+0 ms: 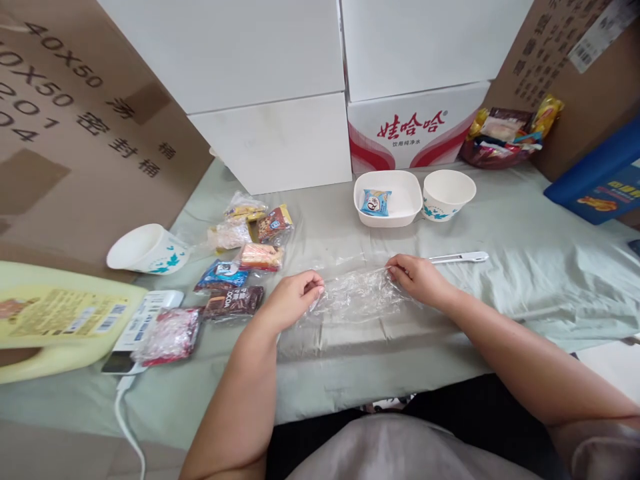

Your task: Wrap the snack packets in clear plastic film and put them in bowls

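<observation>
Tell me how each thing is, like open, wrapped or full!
Clear plastic, crumpled, spread out
Left hand, pinching clear plastic
Right hand, pinching clear plastic
Blue packet, closed
White tray, uncovered, holding blue packet
Right cup, upright, uncovered
Left cup, uncovered
Red packet, wrapped
Snack pile, wrapped
Snack bowl, heaped full
White tool, lying flat
White cable, apparently plugged in
</observation>
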The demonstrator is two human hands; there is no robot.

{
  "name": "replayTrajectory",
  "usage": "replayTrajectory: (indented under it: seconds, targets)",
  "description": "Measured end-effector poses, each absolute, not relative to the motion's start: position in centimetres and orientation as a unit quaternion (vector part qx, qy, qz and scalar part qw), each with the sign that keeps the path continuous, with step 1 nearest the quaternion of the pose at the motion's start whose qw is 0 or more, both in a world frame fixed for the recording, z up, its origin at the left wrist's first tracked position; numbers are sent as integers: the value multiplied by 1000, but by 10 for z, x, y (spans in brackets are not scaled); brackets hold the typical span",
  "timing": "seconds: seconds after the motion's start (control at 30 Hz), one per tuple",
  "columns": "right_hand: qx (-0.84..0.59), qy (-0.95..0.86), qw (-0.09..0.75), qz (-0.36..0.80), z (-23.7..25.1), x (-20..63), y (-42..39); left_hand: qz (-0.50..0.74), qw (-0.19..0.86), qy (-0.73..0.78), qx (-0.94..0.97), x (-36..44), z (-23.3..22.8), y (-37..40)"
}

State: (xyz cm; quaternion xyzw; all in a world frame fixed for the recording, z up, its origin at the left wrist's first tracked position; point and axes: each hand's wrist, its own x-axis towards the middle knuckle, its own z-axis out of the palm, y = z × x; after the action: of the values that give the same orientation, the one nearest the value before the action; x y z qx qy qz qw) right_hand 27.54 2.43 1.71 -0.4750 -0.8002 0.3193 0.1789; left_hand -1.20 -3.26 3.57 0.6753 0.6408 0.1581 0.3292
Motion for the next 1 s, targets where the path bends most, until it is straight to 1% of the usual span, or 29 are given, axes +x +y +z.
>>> replayTrajectory:
  seconds: [0.07,0.13,0.2,0.23,0.33,0.4,0.47,0.57,0.83,0.9,1.0]
  targets:
    - [-506,-795,125,309,22,277,24,162,380,641,647,-14,34,-34]
    - [-524,-795,66,299,27,282,23,137,445,625,627,-15,33,-35]
    - [-533,-800,36,275,29,287,22,129,458,614,630,-15,31,-35]
    - [-538,-802,37,259,29,289,22,149,434,619,638,-15,30,-34]
    - [-557,-799,64,218,27,291,26,261,328,647,637,-14,22,-26]
    - [-574,-793,60,198,25,290,28,301,300,669,610,-13,15,-20]
    - [-584,-791,46,179,23,287,30,289,288,700,586,-11,7,-15]
    - [-588,-793,33,159,22,285,30,247,236,744,574,-7,1,-11]
    - [-590,-791,35,160,18,285,32,155,121,807,556,-7,14,-14]
    - [-588,-792,37,158,15,286,33,142,113,817,547,-8,16,-14]
    - [-583,-795,39,165,12,289,35,134,134,818,544,-10,19,-13]
